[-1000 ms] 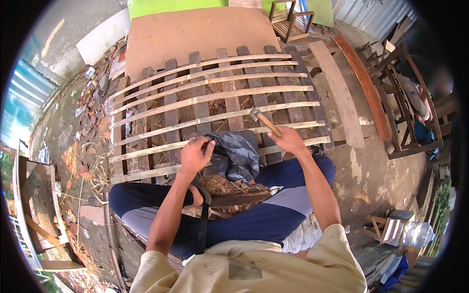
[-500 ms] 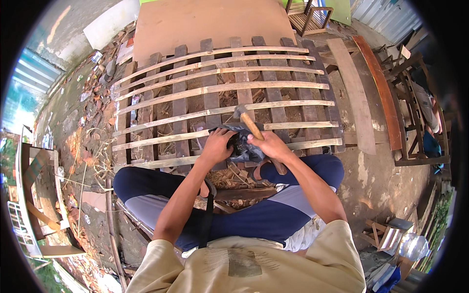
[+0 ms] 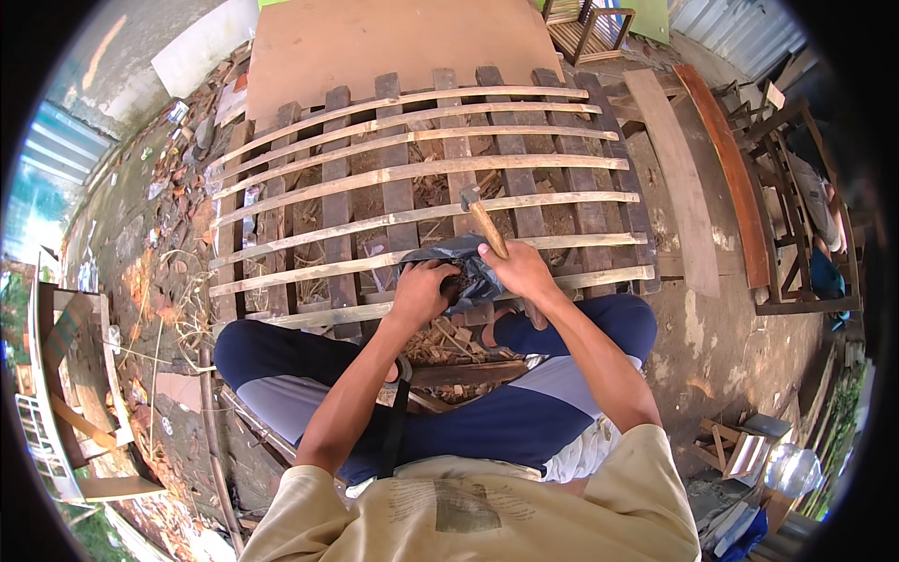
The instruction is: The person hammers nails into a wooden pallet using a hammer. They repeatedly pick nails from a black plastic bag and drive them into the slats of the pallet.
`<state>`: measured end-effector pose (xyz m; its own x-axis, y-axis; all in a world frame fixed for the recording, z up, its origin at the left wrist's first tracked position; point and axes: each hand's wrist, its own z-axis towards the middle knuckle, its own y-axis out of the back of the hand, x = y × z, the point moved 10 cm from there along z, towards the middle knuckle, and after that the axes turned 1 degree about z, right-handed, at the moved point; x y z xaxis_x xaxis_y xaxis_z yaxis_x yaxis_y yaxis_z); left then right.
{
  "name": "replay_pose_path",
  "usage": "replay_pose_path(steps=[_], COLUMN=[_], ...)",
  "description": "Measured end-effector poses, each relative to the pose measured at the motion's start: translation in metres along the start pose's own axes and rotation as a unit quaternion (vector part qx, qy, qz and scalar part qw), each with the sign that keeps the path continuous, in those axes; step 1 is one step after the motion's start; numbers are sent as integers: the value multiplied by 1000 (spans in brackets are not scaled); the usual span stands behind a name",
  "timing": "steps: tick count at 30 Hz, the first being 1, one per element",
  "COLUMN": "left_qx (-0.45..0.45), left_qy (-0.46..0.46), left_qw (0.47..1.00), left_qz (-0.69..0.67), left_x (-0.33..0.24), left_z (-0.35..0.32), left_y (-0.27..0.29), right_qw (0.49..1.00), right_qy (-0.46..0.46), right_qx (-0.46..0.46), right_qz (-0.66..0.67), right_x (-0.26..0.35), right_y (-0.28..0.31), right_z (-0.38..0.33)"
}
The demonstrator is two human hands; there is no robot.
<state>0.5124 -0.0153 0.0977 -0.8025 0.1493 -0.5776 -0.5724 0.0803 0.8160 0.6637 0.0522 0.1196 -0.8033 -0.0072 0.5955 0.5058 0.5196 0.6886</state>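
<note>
I sit cross-legged before a wooden lattice panel (image 3: pixel 412 173) of dark boards crossed by pale slats, lying flat on the ground. My right hand (image 3: pixel 524 272) grips a hammer (image 3: pixel 482 220) by its wooden handle, head pointing away over the slats. My left hand (image 3: pixel 421 292) reaches into a dark grey plastic bag (image 3: pixel 468 267) that rests on the panel's near edge, between both hands. What the fingers touch inside the bag is hidden.
A brown flat board (image 3: pixel 393 42) lies beyond the panel. Long planks (image 3: pixel 684 178) lie to the right, beside wooden chair frames (image 3: pixel 796 215). Scrap wood and litter cover the ground at left (image 3: pixel 140 272). A clear plastic jug (image 3: pixel 791 468) sits at lower right.
My left hand has gone deeper into the bag. My right hand with the hammer has shifted slightly toward me and beside the bag. The view has tilted downward.
</note>
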Motion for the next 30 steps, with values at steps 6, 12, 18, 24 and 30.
replay_pose_path(steps=[6,12,18,24,30], left_qx=[-29,-26,-34,-28,-2], left_qy=[41,61,86,149,165], left_qw=[995,996,996,985,984], left_qz=[-88,-67,-3,78,72], left_x=[17,14,16,14,17], left_z=[0,1,1,0,3], left_y=[0,2,-1,0,-2], right_qw=[1000,999,999,999,998], right_qy=[8,39,43,35,51], right_qx=[12,-22,-13,-11,-22], right_qz=[-2,-8,-25,-28,-25], right_x=[6,8,9,9,15], right_y=[-2,-3,-9,-8,-1], right_z=[3,1,8,10,11])
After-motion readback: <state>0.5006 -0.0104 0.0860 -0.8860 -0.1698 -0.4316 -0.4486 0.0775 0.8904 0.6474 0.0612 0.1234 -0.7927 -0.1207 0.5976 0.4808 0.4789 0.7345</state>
